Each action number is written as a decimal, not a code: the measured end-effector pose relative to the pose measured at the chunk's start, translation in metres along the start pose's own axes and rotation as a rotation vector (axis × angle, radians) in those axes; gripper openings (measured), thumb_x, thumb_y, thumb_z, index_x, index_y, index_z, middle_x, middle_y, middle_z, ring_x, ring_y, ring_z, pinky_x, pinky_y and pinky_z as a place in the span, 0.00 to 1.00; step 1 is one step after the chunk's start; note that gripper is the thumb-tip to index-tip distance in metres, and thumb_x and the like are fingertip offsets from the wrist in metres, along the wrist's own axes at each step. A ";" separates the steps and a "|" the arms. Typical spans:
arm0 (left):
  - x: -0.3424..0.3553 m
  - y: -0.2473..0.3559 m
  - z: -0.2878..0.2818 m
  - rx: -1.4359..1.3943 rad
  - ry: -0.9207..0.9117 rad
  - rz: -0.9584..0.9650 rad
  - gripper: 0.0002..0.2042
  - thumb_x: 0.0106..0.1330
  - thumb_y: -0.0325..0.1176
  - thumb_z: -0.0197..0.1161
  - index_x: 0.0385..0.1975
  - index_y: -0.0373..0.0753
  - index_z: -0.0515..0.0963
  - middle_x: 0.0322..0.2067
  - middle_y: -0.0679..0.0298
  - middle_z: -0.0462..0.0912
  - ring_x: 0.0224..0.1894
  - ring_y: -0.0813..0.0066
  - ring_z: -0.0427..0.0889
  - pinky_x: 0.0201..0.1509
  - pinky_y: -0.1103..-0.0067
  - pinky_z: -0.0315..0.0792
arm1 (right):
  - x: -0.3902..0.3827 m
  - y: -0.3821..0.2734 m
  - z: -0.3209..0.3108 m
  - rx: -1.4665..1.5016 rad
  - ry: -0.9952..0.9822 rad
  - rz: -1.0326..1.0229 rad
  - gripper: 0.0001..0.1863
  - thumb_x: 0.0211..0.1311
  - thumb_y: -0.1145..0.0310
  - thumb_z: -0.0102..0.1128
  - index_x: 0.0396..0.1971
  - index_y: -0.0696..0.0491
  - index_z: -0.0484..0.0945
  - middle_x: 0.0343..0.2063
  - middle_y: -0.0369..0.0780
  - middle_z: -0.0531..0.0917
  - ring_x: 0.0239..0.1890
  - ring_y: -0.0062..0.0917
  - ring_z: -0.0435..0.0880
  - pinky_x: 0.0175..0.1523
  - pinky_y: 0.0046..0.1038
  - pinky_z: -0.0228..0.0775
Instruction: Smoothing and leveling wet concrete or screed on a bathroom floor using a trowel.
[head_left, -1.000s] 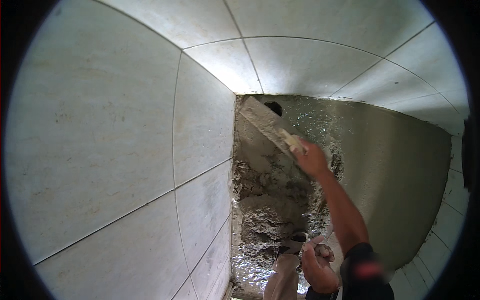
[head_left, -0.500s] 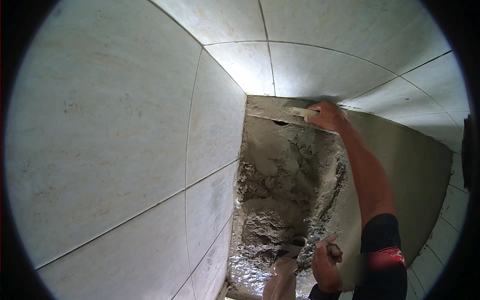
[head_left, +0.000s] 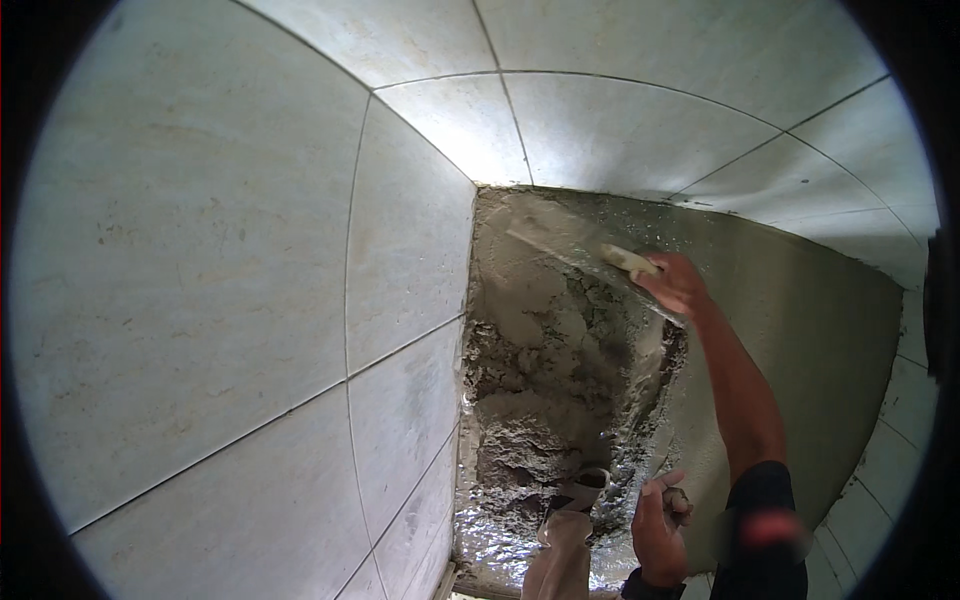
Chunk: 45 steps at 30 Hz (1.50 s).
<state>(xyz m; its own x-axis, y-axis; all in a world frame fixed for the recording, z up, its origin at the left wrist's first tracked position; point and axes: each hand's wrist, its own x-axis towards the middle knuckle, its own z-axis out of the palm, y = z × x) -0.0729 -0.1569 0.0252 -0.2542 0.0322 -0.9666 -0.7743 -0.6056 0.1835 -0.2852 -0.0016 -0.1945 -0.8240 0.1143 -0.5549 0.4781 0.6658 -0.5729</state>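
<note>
My right hand is closed round the pale handle of a plastering trowel. The trowel's long blade, smeared with mortar, lies slanted across the wet grey mortar near the tiled corner; motion blurs part of it. Lower down, my left hand hovers over the mortar by my leg. Its fingers are loosely curled with one stretched out, grey mortar marks them, and I see nothing held. A shoe below a light trouser leg stands in the rough, wet part.
Pale tiled walls rise at the left and the back, meeting in a corner. Right of my arm spreads smooth grey mortar. Rough, lumpy mortar sits lower along the left wall. More tiles edge the far right.
My right hand has drawn the trowel away from the back wall, toward me and slightly right. The blade has turned from nearly parallel with that wall to a steeper slant. My left hand stays low.
</note>
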 end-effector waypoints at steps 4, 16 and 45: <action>-0.002 -0.013 -0.004 0.174 -0.055 0.136 0.23 0.77 0.43 0.35 0.49 0.29 0.72 0.25 0.70 0.68 0.29 0.83 0.66 0.35 0.83 0.63 | 0.016 -0.055 0.010 -0.189 -0.051 0.010 0.27 0.52 0.45 0.60 0.50 0.43 0.79 0.44 0.43 0.83 0.49 0.41 0.81 0.55 0.38 0.71; -0.003 -0.021 -0.011 0.273 -0.178 0.195 0.22 0.77 0.39 0.33 0.48 0.29 0.72 0.26 0.69 0.68 0.28 0.83 0.66 0.33 0.85 0.62 | 0.026 0.060 -0.056 -0.376 0.073 0.109 0.30 0.52 0.44 0.61 0.49 0.50 0.80 0.45 0.47 0.83 0.49 0.42 0.81 0.55 0.38 0.71; -0.026 -0.057 -0.006 0.276 0.035 0.300 0.23 0.72 0.48 0.41 0.38 0.30 0.74 0.21 0.69 0.65 0.25 0.81 0.66 0.28 0.83 0.62 | -0.149 0.115 0.075 0.428 0.606 0.398 0.26 0.65 0.47 0.52 0.46 0.57 0.73 0.31 0.52 0.82 0.36 0.47 0.82 0.42 0.41 0.71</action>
<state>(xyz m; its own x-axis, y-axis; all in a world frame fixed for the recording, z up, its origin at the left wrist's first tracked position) -0.0188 -0.1278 0.0390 -0.4762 -0.1438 -0.8675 -0.7965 -0.3474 0.4949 -0.0846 0.0023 -0.2227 -0.5319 0.7386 -0.4142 0.7410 0.1692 -0.6498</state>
